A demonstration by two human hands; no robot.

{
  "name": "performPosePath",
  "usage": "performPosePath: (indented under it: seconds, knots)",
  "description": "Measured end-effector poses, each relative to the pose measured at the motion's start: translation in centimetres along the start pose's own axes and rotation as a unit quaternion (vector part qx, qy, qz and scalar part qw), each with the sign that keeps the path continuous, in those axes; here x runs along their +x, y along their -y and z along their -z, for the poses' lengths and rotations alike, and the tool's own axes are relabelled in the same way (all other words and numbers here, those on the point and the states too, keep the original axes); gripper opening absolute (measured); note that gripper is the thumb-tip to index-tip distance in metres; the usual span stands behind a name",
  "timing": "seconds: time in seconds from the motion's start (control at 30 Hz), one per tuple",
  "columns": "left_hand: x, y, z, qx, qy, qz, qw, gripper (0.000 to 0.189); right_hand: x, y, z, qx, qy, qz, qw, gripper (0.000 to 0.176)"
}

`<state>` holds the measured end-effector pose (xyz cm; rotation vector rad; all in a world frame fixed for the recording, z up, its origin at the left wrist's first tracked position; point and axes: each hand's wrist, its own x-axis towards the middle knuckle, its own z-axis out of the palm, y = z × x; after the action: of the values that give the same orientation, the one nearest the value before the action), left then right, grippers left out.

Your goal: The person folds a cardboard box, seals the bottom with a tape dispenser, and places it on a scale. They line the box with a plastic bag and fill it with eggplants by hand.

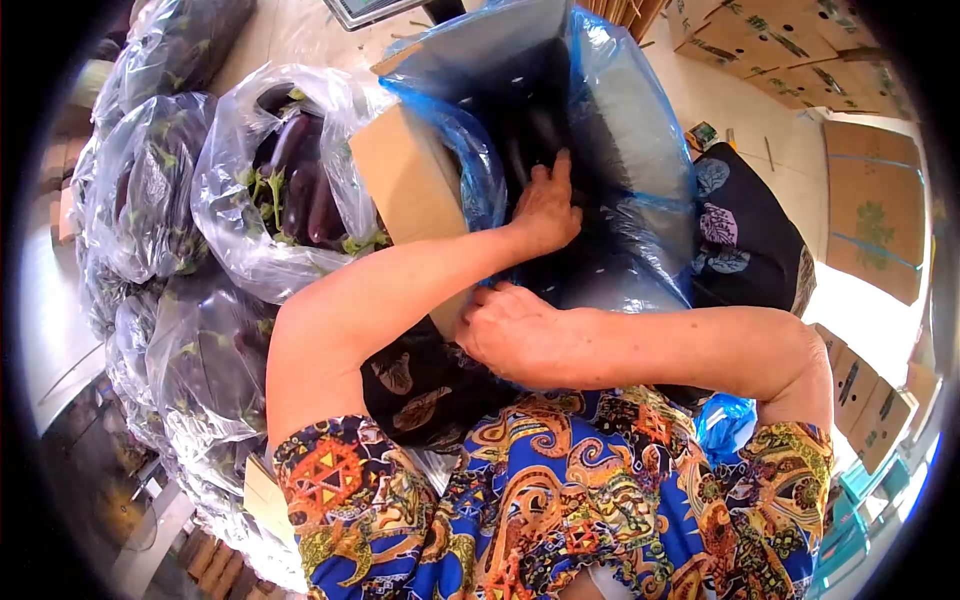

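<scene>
A cardboard box (405,175) stands in front of me, lined with a blue plastic bag (630,150). Dark eggplants (535,135) lie inside it, mostly lost in shadow. My left hand (548,212) reaches into the box with its fingers stretched over the eggplants, and I see nothing held in it. At the near left corner of the box, my right hand (512,335) is closed with its fingers curled on the liner's edge; its fingertips are partly hidden. To the left, an opened clear plastic bag (230,220) shows purple eggplants (300,185) with green stems.
Several more clear bags of eggplants (150,190) are piled along the left. Flat printed cartons (875,210) stand at the right, with others (780,45) at the back right. Dark patterned cloth (745,235) lies beside the box. A teal plastic stool (850,520) is at lower right.
</scene>
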<state>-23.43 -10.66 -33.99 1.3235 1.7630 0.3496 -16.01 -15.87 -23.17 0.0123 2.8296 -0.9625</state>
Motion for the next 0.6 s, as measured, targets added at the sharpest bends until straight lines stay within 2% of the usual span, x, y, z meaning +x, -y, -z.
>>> performPosePath:
  seconds: [0.07, 0.17, 0.2, 0.27, 0.37, 0.5, 0.53, 0.6]
  knots:
    - [0.4, 0.8, 0.5, 0.015, 0.021, -0.019, 0.999, 0.087, 0.1, -0.1, 0.1, 0.023, 0.002, 0.001, 1.0, 0.023]
    - [0.6, 0.5, 0.0, 0.132, 0.0, -0.025, 0.991, 0.086, 0.5, -0.3, 0.6, 0.04, 0.044, -0.002, 0.998, 0.023]
    - [0.9, 0.5, 0.0, 0.132, 0.008, -0.022, 0.991, 0.084, 0.6, -0.3, 0.6, 0.043, 0.065, -0.003, 0.997, 0.023]
    - [1.3, 0.1, 0.9, 0.133, 0.026, -0.012, 0.991, 0.083, 0.5, -0.3, 0.2, 0.046, 0.05, 0.006, 0.998, 0.024]
    - [1.7, 0.2, 2.5, 0.079, -0.022, -0.025, 0.996, 0.063, 0.4, -0.6, 0.6, 0.042, 0.061, 0.008, 0.997, 0.026]
    - [1.4, 0.6, 6.0, 0.105, 0.085, -0.129, 0.982, 0.034, 0.5, -0.6, 2.4, 0.049, 0.119, -0.001, 0.992, 0.033]
    - [0.4, 0.0, 7.6, 0.112, 0.152, -0.131, 0.973, 0.043, 0.6, -0.4, 2.8, 0.081, 0.108, 0.005, 0.991, 0.035]
    - [-0.7, -0.2, 9.8, 0.186, 0.164, -0.201, 0.948, 0.04, 0.4, -0.4, 3.2, 0.142, 0.087, 0.009, 0.986, 0.038]
